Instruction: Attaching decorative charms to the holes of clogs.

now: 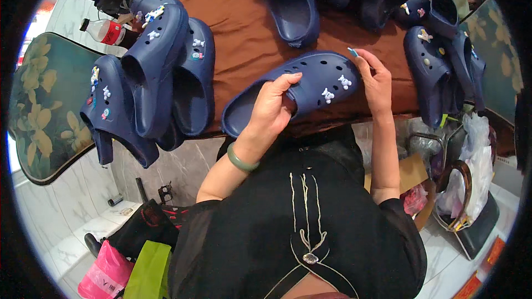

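Clog (pixel 299 86) in navy foam, pierced with round holes and dressed with small white charms, lies toe to the right at the near edge of the brown-covered table (pixel 244 27), held between both hands. Largest around it are the table and the green floral chair (pixel 44 105) at the left, then the pile of matching clogs (pixel 155 72) stacked at the left edge and another heap (pixel 438 50) at the far right. A plastic bottle (pixel 105 31) lies behind the left pile. The left hand (pixel 271 108) curls over the heel opening, fingers closed on the rim, thumb underneath. The right hand (pixel 377 80) rests against the toe, fingertips pinched together on a small pale-blue piece (pixel 352 51). The shoe looks light, springy and slightly grippy; the thick heel rim or sides seem the safest hold, away from the charms, which might pop loose.
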The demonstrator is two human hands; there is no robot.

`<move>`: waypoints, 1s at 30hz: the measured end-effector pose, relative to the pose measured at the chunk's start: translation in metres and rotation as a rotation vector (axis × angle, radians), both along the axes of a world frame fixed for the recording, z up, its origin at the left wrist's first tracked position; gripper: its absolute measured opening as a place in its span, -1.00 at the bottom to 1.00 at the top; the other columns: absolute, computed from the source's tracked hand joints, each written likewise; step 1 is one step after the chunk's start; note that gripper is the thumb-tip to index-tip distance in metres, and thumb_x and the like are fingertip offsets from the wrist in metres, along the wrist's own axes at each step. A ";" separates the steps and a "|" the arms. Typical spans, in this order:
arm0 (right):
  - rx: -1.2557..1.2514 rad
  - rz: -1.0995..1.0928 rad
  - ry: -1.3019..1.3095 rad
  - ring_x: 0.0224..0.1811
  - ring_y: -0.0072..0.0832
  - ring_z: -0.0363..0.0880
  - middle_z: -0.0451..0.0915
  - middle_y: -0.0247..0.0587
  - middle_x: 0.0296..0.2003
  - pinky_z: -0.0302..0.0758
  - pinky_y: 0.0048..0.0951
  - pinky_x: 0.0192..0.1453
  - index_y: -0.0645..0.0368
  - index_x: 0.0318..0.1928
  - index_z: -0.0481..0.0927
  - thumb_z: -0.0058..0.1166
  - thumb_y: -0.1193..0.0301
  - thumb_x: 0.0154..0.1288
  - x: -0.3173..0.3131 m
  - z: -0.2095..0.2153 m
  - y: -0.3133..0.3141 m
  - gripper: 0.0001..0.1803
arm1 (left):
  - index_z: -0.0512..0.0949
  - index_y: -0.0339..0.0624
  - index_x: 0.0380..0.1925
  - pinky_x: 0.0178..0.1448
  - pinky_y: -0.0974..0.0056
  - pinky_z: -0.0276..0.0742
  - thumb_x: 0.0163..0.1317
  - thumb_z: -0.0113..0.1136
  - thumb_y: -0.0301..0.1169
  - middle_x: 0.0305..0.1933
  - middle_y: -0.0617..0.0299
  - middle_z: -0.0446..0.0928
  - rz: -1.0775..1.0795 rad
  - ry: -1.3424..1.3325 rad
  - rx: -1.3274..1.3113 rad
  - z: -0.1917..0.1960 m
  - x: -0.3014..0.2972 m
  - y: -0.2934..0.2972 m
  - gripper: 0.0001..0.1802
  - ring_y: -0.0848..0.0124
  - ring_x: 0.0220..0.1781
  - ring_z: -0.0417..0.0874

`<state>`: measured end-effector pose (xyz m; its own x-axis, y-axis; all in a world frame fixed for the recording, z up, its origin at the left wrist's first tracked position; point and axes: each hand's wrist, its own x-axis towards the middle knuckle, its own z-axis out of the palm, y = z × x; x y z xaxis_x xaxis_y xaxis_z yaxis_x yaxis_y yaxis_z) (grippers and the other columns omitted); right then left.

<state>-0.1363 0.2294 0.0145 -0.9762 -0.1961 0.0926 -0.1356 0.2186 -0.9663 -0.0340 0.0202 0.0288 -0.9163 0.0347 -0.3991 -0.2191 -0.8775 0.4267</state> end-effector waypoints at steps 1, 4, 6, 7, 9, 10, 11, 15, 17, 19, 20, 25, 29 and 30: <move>0.042 -0.012 0.090 -0.15 -0.61 0.50 0.60 -0.35 -0.21 0.41 -0.58 -0.03 0.26 -0.04 0.63 0.09 0.35 0.39 0.003 -0.001 0.000 -0.74 | 0.54 -0.40 -0.11 0.19 0.12 0.52 0.25 0.13 -0.45 -0.07 0.06 0.61 0.012 -0.010 -0.011 0.002 0.000 0.001 -0.74 0.26 -0.02 0.64; 0.027 -0.040 0.096 -0.10 -0.58 0.50 0.61 -0.32 -0.18 0.39 -0.57 0.04 0.25 -0.04 0.62 0.13 0.36 0.36 0.007 0.000 -0.001 -0.74 | 0.54 -0.42 -0.09 0.18 0.15 0.51 0.27 0.12 -0.44 -0.05 0.07 0.60 0.028 -0.007 -0.032 0.009 0.000 0.005 -0.72 0.29 -0.02 0.63; 0.000 -0.062 0.093 -0.09 -0.58 0.50 0.61 -0.32 -0.16 0.39 -0.57 0.04 0.25 -0.04 0.62 0.13 0.36 0.36 0.011 0.001 -0.001 -0.74 | 0.54 -0.41 -0.07 0.19 0.18 0.50 0.28 0.11 -0.41 -0.02 0.08 0.60 0.026 -0.001 -0.039 0.019 0.003 0.006 -0.70 0.31 -0.02 0.63; -0.010 -0.073 0.088 -0.09 -0.59 0.50 0.61 -0.32 -0.16 0.39 -0.57 0.05 0.25 -0.05 0.63 0.13 0.35 0.36 0.013 0.003 -0.002 -0.74 | 0.54 -0.39 -0.05 0.18 0.21 0.50 0.28 0.11 -0.40 -0.01 0.09 0.59 -0.080 0.043 -0.142 0.027 0.007 0.006 -0.68 0.34 -0.02 0.62; -0.016 -0.092 0.072 -0.09 -0.59 0.50 0.61 -0.33 -0.15 0.39 -0.57 0.05 0.25 -0.05 0.63 0.13 0.34 0.36 0.015 0.003 -0.002 -0.74 | 0.54 -0.38 -0.03 0.17 0.25 0.49 0.28 0.10 -0.39 0.00 0.10 0.59 -0.196 0.079 -0.240 0.022 0.011 0.001 -0.67 0.36 -0.01 0.61; -0.036 -0.098 0.057 -0.09 -0.60 0.50 0.61 -0.33 -0.15 0.39 -0.58 0.05 0.25 -0.05 0.63 0.13 0.35 0.36 0.014 0.003 -0.003 -0.74 | 0.51 -0.38 0.00 0.17 0.24 0.49 0.25 0.11 -0.41 -0.01 0.10 0.59 -0.258 0.107 -0.275 0.015 0.008 -0.003 -0.65 0.34 -0.01 0.62; -0.055 -0.103 0.042 -0.09 -0.62 0.49 0.62 -0.33 -0.14 0.39 -0.58 0.05 0.24 -0.05 0.63 0.13 0.35 0.35 0.014 0.003 -0.002 -0.74 | 0.49 -0.38 0.03 0.18 0.23 0.49 0.22 0.12 -0.43 -0.02 0.10 0.59 -0.320 0.135 -0.308 0.011 0.007 -0.004 -0.62 0.31 -0.01 0.63; -0.066 -0.103 0.072 -0.14 -0.59 0.52 0.61 -0.32 -0.18 0.40 -0.60 0.01 0.21 -0.06 0.64 0.12 0.36 0.36 0.014 -0.007 0.002 -0.76 | 0.53 -0.39 -0.09 0.11 0.23 0.52 0.19 0.10 -0.45 -0.07 0.08 0.60 -0.222 -0.048 -0.254 0.010 0.009 0.000 -0.70 0.31 -0.05 0.63; 0.028 -0.099 0.146 -0.09 -0.52 0.51 0.61 -0.29 -0.16 0.40 -0.55 0.04 0.20 -0.05 0.64 0.12 0.37 0.36 0.010 -0.012 0.003 -0.76 | 0.53 -0.39 -0.10 0.11 0.23 0.52 0.20 0.09 -0.45 -0.08 0.08 0.60 -0.178 -0.056 -0.241 0.008 0.008 0.002 -0.70 0.31 -0.06 0.64; 0.121 -0.093 0.222 -0.05 -0.46 0.50 0.60 -0.26 -0.14 0.40 -0.51 0.07 0.19 -0.05 0.64 0.11 0.37 0.35 0.005 -0.019 0.006 -0.77 | 0.52 -0.39 -0.11 0.10 0.22 0.53 0.20 0.09 -0.45 -0.09 0.07 0.60 -0.132 -0.062 -0.229 0.004 0.007 0.004 -0.71 0.30 -0.07 0.64; 0.301 -0.077 0.302 0.02 -0.37 0.46 0.57 -0.21 -0.08 0.37 -0.43 0.13 0.18 -0.03 0.63 0.13 0.38 0.32 0.002 -0.022 0.009 -0.75 | 0.56 -0.38 -0.15 0.10 0.27 0.50 0.23 0.07 -0.43 -0.12 0.09 0.61 -0.115 -0.052 -0.218 0.001 0.007 0.004 -0.74 0.34 -0.08 0.63; 0.248 0.021 0.386 0.28 -0.19 0.27 0.44 -0.13 0.15 0.23 -0.25 0.33 0.12 0.05 0.59 0.19 0.39 0.22 0.008 -0.003 0.007 -0.64 | 0.60 -0.37 -0.20 0.11 0.30 0.48 0.26 0.04 -0.43 -0.14 0.11 0.62 -0.075 -0.056 -0.197 -0.003 0.008 0.006 -0.76 0.38 -0.08 0.62; 0.334 0.490 0.381 0.40 -0.20 0.19 0.33 -0.15 0.30 0.16 -0.26 0.43 0.08 0.10 0.58 0.24 0.42 0.13 0.003 0.015 0.002 -0.54 | 0.55 -0.38 -0.16 0.12 0.26 0.49 0.23 0.06 -0.46 -0.13 0.11 0.61 -0.072 -0.053 -0.196 -0.010 0.007 0.004 -0.76 0.35 -0.07 0.62; 0.261 0.499 0.298 0.37 -0.21 0.22 0.35 -0.15 0.29 0.18 -0.27 0.42 0.08 0.08 0.60 0.23 0.44 0.14 0.002 0.012 0.002 -0.57 | 0.51 -0.40 -0.11 0.13 0.22 0.51 0.20 0.07 -0.47 -0.11 0.09 0.59 -0.059 -0.065 -0.200 -0.013 0.008 0.003 -0.72 0.31 -0.07 0.63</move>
